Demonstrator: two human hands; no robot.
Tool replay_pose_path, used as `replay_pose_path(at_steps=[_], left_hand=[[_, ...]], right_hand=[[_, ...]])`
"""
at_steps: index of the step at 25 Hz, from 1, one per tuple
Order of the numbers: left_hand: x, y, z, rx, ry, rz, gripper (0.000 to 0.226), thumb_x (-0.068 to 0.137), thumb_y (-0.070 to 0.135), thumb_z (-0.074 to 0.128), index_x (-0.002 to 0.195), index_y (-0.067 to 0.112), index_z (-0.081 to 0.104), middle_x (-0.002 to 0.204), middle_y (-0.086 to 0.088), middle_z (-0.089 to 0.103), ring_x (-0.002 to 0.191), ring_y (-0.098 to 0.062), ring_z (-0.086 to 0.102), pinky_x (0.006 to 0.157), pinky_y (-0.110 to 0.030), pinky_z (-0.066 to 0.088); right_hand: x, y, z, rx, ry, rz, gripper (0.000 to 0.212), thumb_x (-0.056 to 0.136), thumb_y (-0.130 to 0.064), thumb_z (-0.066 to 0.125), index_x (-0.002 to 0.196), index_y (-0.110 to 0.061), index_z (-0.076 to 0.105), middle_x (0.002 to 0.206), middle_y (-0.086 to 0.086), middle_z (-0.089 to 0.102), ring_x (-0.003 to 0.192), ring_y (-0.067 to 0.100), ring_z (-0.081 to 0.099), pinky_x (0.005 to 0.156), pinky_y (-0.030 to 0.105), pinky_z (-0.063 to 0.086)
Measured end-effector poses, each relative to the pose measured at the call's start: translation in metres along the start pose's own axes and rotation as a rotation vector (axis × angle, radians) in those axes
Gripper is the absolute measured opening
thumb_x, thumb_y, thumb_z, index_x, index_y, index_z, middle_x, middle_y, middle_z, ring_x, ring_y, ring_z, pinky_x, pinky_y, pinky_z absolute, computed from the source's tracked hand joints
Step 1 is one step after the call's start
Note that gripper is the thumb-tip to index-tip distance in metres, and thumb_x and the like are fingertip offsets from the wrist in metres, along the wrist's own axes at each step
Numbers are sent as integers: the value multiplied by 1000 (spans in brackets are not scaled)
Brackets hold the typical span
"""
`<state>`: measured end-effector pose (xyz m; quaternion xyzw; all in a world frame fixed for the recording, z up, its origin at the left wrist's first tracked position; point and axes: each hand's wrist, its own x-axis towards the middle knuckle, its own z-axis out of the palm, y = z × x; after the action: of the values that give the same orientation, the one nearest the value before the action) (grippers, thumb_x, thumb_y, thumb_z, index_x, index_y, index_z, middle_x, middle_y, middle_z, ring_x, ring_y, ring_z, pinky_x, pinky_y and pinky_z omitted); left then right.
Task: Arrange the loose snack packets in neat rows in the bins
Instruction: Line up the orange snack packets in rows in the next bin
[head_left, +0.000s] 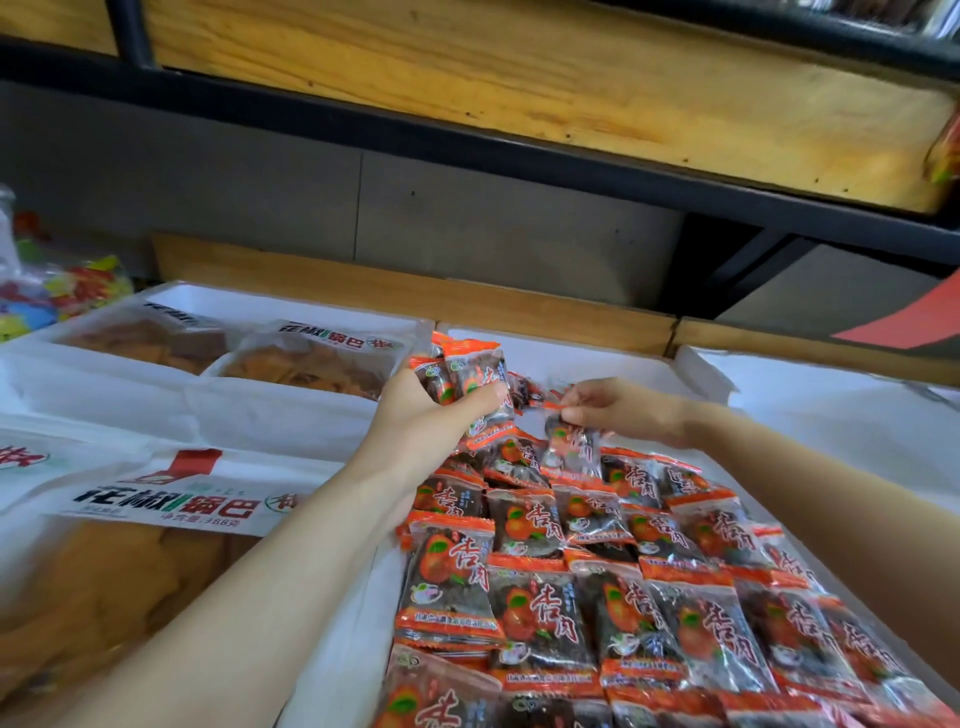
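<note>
A white bin (571, 345) in the middle holds several small orange-and-black snack packets (613, 613), laid in overlapping rows across its near part. My left hand (431, 415) grips a bunch of these packets (470, 374) upright above the bin's far left side. My right hand (618, 408) pinches the top edge of one packet (569, 447), which hangs over the far end of the rows. A few loose packets (530, 392) lie behind, between my hands.
White bins on the left hold large clear bags of yellow-brown crisps (306, 364), with another bag (114, 571) near me. A white bin (831, 410) stands on the right. A wooden ledge (415, 291) runs behind, a shelf (571, 78) overhead, and colourful sweets (67, 291) lie far left.
</note>
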<state>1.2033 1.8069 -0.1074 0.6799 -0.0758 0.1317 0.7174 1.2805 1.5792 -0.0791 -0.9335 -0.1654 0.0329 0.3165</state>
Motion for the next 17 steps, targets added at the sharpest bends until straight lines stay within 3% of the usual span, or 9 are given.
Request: replay_pose_path(at_steps=[3,8,9,11,14,16,17], left_hand=[[-3,4,0,2,-19,6,8,82,22,76,88,18,71,71,12,71,66,1,65,68,-20,47],[-4,6,0,-3,-15,-31,12,80,22,78,88,20,70,86,2,76,81,-11,70,78,-28,52],[-4,6,0,-2,-29,-33,10,80,22,79,85,21,70,86,3,76,81,-10,70,77,-26,52],[-6,7,0,-2,-60,-36,12,79,23,79,89,21,73,86,4,76,82,-9,71,75,-24,51],[-7,5,0,-17,-31,-45,20,78,26,80,95,18,74,89,3,77,88,-13,71,82,-31,54],[-5,2,1,-40,-6,-63,28,73,28,84,96,16,73,91,1,76,90,-17,71,89,-39,54],[-6,2,1,-40,0,-74,43,66,35,88,101,14,72,94,0,76,92,-18,71,92,-41,54]], right_hand=[[-1,0,7,-90,-21,-17,17,94,-20,54,107,-13,62,98,-4,61,92,7,56,86,21,41],[-6,-7,13,-242,42,-15,34,96,-19,52,127,-7,55,121,-1,57,113,13,54,101,26,40],[-9,-13,14,-233,127,-58,33,96,-21,50,127,-7,54,120,0,58,109,12,56,99,24,43],[-20,-31,19,11,283,-144,29,99,-25,44,122,-11,55,107,-3,61,89,4,58,81,12,48],[-41,-60,29,407,179,-212,25,98,-27,43,113,-12,57,100,-1,64,83,6,62,77,19,54],[-52,-72,38,404,95,-238,23,93,-22,53,111,-9,59,95,2,66,82,9,63,73,20,54],[-55,-77,44,381,87,-237,19,91,-16,59,109,-9,60,89,0,67,77,8,62,67,16,51]])
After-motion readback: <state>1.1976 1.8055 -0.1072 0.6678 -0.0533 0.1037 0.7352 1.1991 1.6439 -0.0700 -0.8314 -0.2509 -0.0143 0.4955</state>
